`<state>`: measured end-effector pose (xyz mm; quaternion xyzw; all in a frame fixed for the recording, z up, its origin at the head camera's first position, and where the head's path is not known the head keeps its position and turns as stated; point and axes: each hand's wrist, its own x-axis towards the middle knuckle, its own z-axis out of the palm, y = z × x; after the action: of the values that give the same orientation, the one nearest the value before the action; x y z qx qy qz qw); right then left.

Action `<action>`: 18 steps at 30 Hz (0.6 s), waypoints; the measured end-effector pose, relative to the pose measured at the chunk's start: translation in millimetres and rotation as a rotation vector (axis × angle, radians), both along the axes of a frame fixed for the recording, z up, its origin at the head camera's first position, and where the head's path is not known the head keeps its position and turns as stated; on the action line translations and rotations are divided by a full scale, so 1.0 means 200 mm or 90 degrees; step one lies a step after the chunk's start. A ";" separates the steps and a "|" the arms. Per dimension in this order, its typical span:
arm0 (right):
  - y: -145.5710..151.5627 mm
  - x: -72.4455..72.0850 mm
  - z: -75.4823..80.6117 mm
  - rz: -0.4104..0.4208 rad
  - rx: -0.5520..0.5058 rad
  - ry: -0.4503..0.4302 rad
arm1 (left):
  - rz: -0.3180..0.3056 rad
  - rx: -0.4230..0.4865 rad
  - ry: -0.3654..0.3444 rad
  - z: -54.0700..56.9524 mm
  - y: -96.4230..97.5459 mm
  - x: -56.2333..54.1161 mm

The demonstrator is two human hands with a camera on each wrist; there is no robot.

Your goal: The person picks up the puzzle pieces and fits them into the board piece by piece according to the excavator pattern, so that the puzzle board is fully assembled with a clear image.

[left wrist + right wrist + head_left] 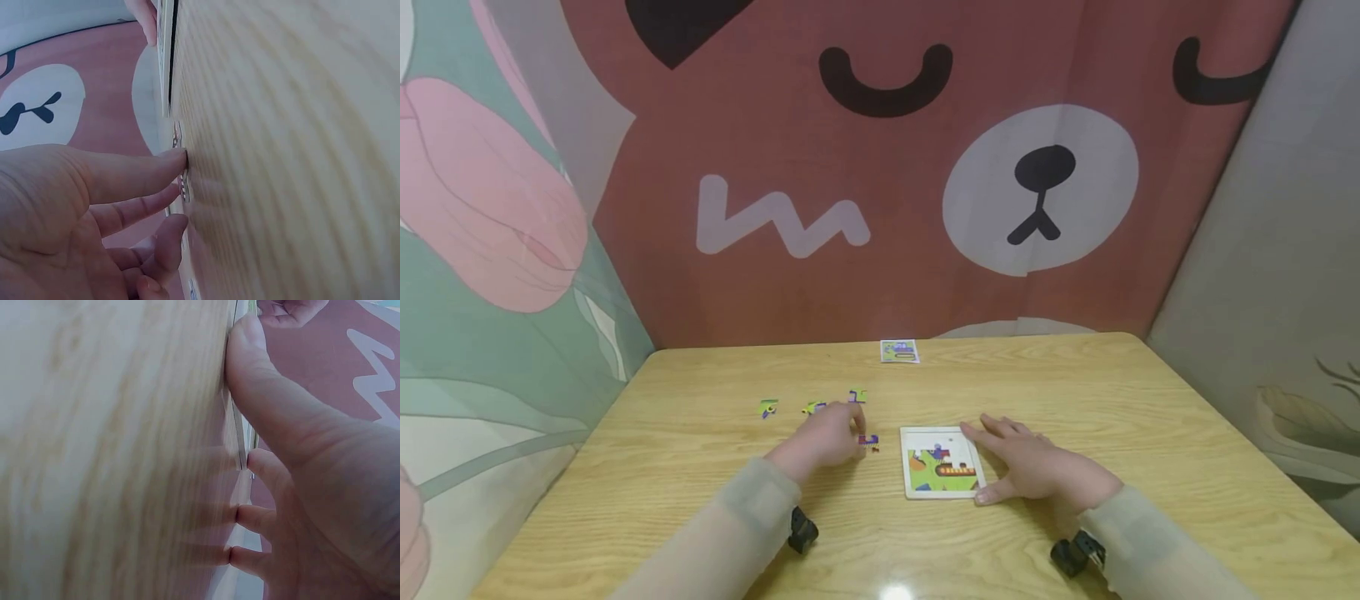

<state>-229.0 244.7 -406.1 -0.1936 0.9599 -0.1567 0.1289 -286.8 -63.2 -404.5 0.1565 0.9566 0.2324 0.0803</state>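
Note:
In the head view, my left hand [831, 435] is down at the table beside a small purple and red puzzle piece [868, 440]. Its thumb and index finger pinch this piece low at the tabletop; the left wrist view shows the piece's edge [184, 187] between them, the other fingers curled. A square puzzle board [942, 431] with a white frame lies to the right, its lower part filled with green and orange picture pieces. My right hand [1037, 462] is spread along the board's right side, thumb at the lower corner and fingertips by the upper corner.
Beyond my left hand lie several loose pieces: a green one [768, 408] at far left, a yellow-green one [814, 407] partly behind the hand, and another [857, 396]. A picture card [899, 351] lies at the back edge of the wooden table [1037, 375], before a patterned curtain.

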 end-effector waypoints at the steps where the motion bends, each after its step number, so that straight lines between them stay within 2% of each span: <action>1: 0.00 0.00 0.00 0.000 0.000 0.000 | -0.002 -0.002 0.001 0.00 0.00 0.00; 9: 0.00 0.00 -0.01 -0.004 0.002 0.000 | -0.013 0.026 0.001 0.00 0.02 0.01; 18: 0.01 -0.01 -0.01 -0.009 0.002 -0.007 | -0.036 0.049 0.057 0.01 0.03 0.00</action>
<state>-230.0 246.3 -408.1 -0.1860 0.9607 -0.1571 0.1331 -286.8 -56.3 -402.0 0.1965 0.9448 0.2594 0.0376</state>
